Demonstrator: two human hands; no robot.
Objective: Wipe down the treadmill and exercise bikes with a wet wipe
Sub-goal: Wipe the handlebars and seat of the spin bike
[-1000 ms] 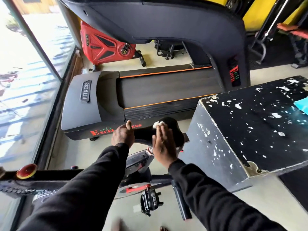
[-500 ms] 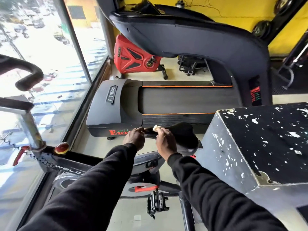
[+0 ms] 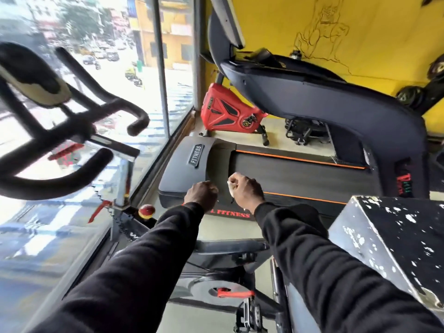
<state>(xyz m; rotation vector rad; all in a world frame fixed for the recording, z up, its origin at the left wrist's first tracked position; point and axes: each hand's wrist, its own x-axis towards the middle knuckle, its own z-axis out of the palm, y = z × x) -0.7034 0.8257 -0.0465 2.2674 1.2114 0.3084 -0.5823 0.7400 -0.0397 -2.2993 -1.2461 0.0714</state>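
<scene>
Clenched right hand [image 3: 245,188], centre of frame, grasping small crumpled white wet wipe [image 3: 231,188] that shows at its fingers; left hand [image 3: 203,195] just beside it, fingers curled, nothing visible in it. Both raised in front of grey-and-black treadmill with orange-edged belt [image 3: 300,171], centre right. Black exercise bike handlebars [image 3: 72,145], upper left, blurred. Black paint-chipped box [image 3: 396,241], lower right. Red bike casing [image 3: 228,111], upper centre
</scene>
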